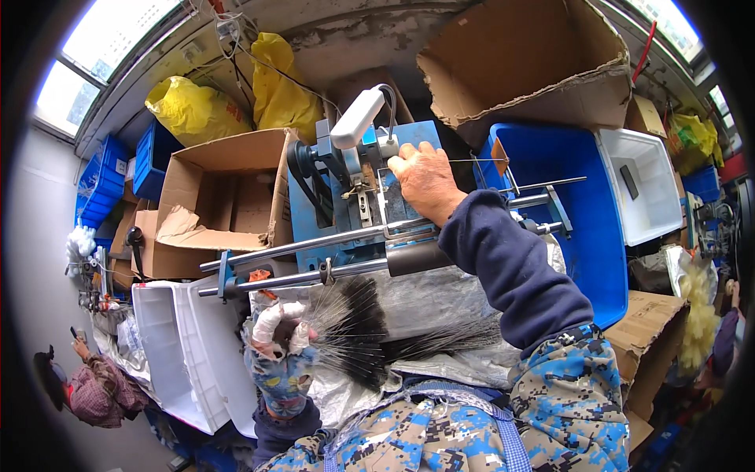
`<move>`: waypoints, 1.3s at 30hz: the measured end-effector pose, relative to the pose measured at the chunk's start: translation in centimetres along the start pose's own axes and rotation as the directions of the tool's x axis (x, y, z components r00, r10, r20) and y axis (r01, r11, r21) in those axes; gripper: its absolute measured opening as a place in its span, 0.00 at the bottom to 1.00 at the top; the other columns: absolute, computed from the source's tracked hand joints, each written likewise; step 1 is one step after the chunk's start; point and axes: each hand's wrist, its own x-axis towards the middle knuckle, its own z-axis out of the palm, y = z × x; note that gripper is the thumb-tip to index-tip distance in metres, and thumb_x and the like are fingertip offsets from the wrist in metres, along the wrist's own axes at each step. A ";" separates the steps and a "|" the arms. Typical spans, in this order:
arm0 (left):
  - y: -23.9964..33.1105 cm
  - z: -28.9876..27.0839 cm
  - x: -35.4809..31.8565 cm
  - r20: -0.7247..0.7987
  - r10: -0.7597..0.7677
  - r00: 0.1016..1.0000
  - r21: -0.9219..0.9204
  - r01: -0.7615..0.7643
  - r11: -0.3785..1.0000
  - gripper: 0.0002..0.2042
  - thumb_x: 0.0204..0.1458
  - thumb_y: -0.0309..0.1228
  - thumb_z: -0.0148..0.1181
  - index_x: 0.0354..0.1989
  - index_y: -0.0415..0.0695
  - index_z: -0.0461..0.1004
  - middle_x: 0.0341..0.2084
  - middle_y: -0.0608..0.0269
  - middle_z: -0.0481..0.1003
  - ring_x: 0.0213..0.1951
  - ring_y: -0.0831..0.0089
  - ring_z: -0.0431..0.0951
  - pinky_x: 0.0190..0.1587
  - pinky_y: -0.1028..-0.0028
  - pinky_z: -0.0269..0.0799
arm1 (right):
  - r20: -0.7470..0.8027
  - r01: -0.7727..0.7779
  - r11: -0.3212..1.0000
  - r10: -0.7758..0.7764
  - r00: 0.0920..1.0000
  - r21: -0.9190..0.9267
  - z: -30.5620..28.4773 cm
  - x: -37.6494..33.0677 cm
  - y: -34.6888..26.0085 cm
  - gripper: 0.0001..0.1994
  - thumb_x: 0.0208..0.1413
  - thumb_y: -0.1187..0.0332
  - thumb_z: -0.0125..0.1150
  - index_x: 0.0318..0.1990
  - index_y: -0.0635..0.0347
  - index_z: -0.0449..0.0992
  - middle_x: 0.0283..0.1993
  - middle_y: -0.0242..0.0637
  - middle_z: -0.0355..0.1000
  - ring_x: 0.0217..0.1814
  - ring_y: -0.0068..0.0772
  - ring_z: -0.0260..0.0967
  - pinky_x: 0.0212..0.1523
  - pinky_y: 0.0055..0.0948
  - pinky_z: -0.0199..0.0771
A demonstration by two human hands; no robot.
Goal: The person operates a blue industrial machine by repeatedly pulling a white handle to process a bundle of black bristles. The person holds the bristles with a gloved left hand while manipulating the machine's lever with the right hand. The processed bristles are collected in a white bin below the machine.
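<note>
My left hand [281, 334], in a worn patterned glove with white tape round the fingers, is curled at the near left of the machine. From it fans a bundle of thin wire stems with black bristles [363, 315], which look like wire brushes. My bare right hand [425, 179] rests over the top of the blue bench machine [318, 250], its fingers bent down. What lies under those fingers is hidden. A thin wire or rod [472, 160] runs rightward from beside that hand to a small brown plate [499, 156].
Two steel rails [303, 277] cross in front of the machine. More dark bristled stems [448, 337] lie over grey sheeting near my lap. A cardboard box [228, 155] and white bins [169, 346] stand left, a blue bin [609, 271] right. Another person [98, 385] is far left.
</note>
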 end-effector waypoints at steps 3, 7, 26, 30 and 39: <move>0.1 0.5 -0.3 0.039 -0.089 0.995 -0.030 0.090 0.996 0.19 0.48 0.15 0.54 0.49 0.41 0.64 0.37 0.56 0.72 0.27 0.74 0.74 0.30 0.77 0.71 | 0.004 -0.014 1.000 0.014 1.000 -0.003 -0.4 0.2 -0.2 0.08 0.44 0.72 0.50 0.31 0.53 0.75 0.35 0.34 0.70 0.40 0.40 0.64 0.40 0.40 0.59; 0.0 1.8 -0.9 0.050 -0.117 0.992 -0.067 0.120 0.991 0.20 0.47 0.14 0.53 0.50 0.41 0.63 0.36 0.55 0.73 0.26 0.74 0.74 0.28 0.78 0.70 | 0.008 -0.045 0.996 0.044 0.999 0.071 0.1 0.6 0.2 0.09 0.44 0.71 0.51 0.32 0.51 0.77 0.32 0.32 0.71 0.42 0.39 0.62 0.43 0.42 0.53; 0.5 3.1 -0.6 0.178 -0.087 0.980 -0.008 0.090 0.996 0.20 0.48 0.14 0.53 0.51 0.41 0.63 0.36 0.58 0.73 0.27 0.76 0.73 0.30 0.79 0.70 | 0.110 -0.182 0.978 0.170 0.979 0.106 -2.4 -4.5 -0.2 0.30 0.47 0.57 0.59 0.53 0.70 0.61 0.46 0.48 0.57 0.44 0.44 0.63 0.40 0.38 0.68; 0.4 2.5 -0.8 0.143 -0.092 0.985 -0.045 0.100 0.994 0.21 0.48 0.13 0.52 0.51 0.41 0.63 0.37 0.57 0.72 0.28 0.76 0.73 0.30 0.78 0.70 | 0.093 -0.165 0.977 0.153 0.984 0.132 -1.7 -3.6 -2.3 0.31 0.48 0.57 0.58 0.54 0.72 0.59 0.44 0.50 0.60 0.42 0.47 0.66 0.40 0.37 0.70; 0.7 2.5 -1.0 0.117 -0.113 0.987 -0.031 0.118 0.993 0.20 0.48 0.15 0.53 0.51 0.42 0.63 0.36 0.56 0.72 0.28 0.74 0.74 0.30 0.78 0.70 | 0.122 -0.076 0.979 0.054 0.991 0.189 -0.8 -2.3 -4.6 0.32 0.49 0.56 0.57 0.53 0.75 0.58 0.40 0.51 0.63 0.37 0.45 0.67 0.37 0.34 0.72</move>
